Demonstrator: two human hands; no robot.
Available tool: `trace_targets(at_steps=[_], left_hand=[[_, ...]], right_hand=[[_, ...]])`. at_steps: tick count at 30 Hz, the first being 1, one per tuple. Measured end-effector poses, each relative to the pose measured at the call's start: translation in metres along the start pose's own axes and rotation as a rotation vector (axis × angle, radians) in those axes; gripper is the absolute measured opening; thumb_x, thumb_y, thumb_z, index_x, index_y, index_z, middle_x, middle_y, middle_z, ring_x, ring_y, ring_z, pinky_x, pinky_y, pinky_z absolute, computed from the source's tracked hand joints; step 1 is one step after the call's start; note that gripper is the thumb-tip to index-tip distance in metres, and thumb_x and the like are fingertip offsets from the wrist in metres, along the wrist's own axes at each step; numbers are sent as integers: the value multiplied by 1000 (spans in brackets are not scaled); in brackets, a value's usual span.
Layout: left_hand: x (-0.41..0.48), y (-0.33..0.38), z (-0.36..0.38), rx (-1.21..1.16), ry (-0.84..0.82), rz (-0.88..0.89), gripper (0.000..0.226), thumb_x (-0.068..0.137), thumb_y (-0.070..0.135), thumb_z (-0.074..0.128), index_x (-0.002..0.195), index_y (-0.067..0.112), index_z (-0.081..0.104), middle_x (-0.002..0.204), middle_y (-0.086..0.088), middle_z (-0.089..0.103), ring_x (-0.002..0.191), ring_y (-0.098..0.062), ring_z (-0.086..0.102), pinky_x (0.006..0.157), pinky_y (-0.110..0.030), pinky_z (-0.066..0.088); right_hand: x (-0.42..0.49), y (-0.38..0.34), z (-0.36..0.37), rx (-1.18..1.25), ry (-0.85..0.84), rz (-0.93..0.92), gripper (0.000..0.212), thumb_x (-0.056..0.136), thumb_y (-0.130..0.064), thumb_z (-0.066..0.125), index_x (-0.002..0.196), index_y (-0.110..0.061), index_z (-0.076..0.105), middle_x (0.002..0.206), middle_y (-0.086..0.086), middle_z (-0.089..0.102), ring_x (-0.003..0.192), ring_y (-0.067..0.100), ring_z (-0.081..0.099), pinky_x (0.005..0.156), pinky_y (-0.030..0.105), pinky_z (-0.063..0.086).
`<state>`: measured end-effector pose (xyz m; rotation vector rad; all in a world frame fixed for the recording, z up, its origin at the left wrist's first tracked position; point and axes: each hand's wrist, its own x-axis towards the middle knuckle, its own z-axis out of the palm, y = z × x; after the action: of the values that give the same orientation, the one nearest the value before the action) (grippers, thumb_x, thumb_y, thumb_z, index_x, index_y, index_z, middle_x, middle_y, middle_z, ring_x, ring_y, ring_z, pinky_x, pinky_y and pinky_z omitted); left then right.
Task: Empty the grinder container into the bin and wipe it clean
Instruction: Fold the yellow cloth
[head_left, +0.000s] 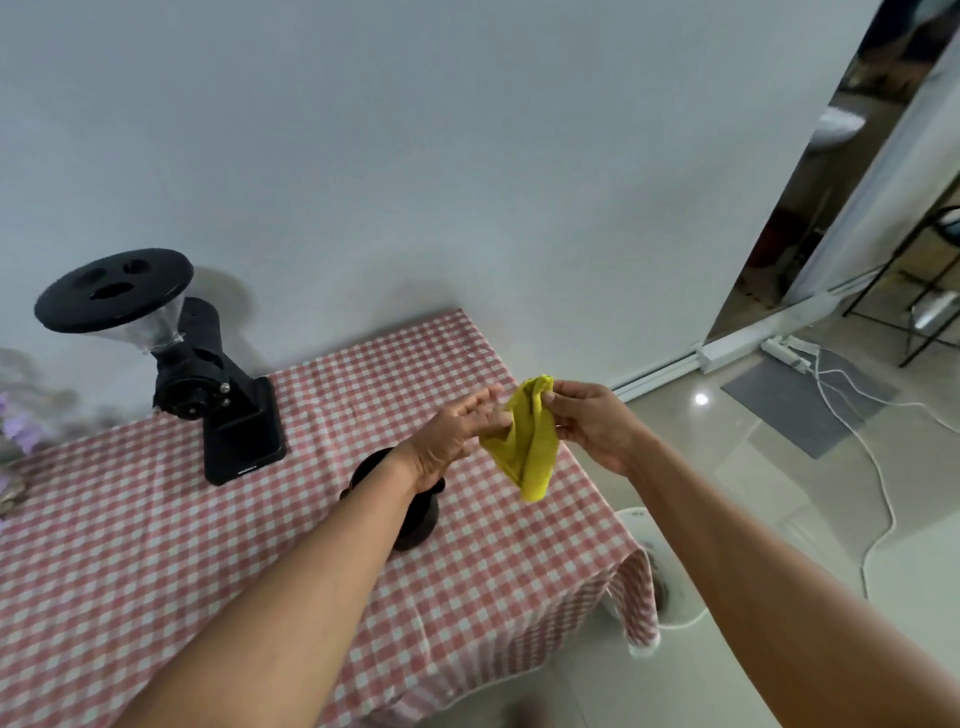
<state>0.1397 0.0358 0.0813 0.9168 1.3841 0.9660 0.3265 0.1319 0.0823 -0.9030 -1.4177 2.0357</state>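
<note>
Grinder (208, 384) stands at the table's (156, 545) far left edge; the container (415, 525) sits mid-table under the left hand (457, 441). Both hands' grips pinch the cloth (530, 441), right hand (597, 426) uppermost. Wiping seems next: bunch cloth, lift container

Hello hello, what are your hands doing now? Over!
Left hand and right hand both pinch the yellow cloth above the table. Black container on checked tablecloth, partly behind left forearm. Nothing blocking.
</note>
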Motion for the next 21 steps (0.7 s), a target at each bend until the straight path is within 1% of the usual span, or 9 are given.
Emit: trace_targets(at_steps=[2,4,6,9,11,13,16,19,21], left_hand=[[2,4,7,-33,-49,21,53,86,46,65,137,33,58,122,3,68,111,-14,60,114,-54,35],[3,6,16,-46,-76,30,48,90,48,60,132,25,63,108,6,70,100,-10,64,96,-39,49],[4,7,23,-16,-106,16,47,96,45,60,133,16,63,97,13,73,88,-2,68,82,-26,52],[10,2,28,37,-103,-10,44,83,41,77,120,19,68,110,5,75,110,-13,68,101,-38,48],[11,4,34,37,-69,9,30,85,19,80,111,21,65,112,0,71,107,-15,67,95,-28,53],[13,4,39,64,6,56,46,81,8,82,118,19,57,119,-5,66,106,-14,65,84,-22,57],[18,1,40,148,123,185,58,78,9,85,122,24,51,117,-8,63,98,-17,65,80,-26,57],[20,-1,40,268,182,267,42,79,15,84,105,31,55,105,-3,65,89,-18,64,83,-38,59],[20,-2,41,382,203,287,33,77,22,86,99,25,62,100,-2,68,88,-21,64,85,-41,57]], right_hand=[[-4,-4,-4,-22,22,4,20,100,-7,51,100,-9,71,83,1,73,71,12,67,64,22,54],[-6,-6,-9,-61,52,6,20,100,-8,52,102,-12,72,83,0,72,72,13,64,66,24,51],[-8,-7,-13,-103,95,-8,24,99,-8,53,113,-18,70,81,2,67,71,15,59,68,28,46],[-10,-11,-19,-179,137,-54,42,99,-3,50,127,-30,64,67,2,49,62,14,46,64,28,42],[-11,-14,-20,-237,162,-66,48,98,-1,46,123,-35,68,63,-1,44,62,15,41,64,29,40],[-11,-16,-21,-300,197,-52,49,97,-1,44,116,-37,71,65,-2,46,66,20,42,66,33,42],[-10,-19,-22,-340,243,-13,44,94,-2,44,106,-33,72,69,-1,51,65,18,47,68,34,45],[-9,-20,-23,-327,290,-1,35,91,-2,45,94,-28,69,72,2,54,58,15,46,64,33,44],[-9,-21,-25,-318,306,-1,33,89,-2,46,88,-27,68,73,4,53,57,14,45,61,31,43]])
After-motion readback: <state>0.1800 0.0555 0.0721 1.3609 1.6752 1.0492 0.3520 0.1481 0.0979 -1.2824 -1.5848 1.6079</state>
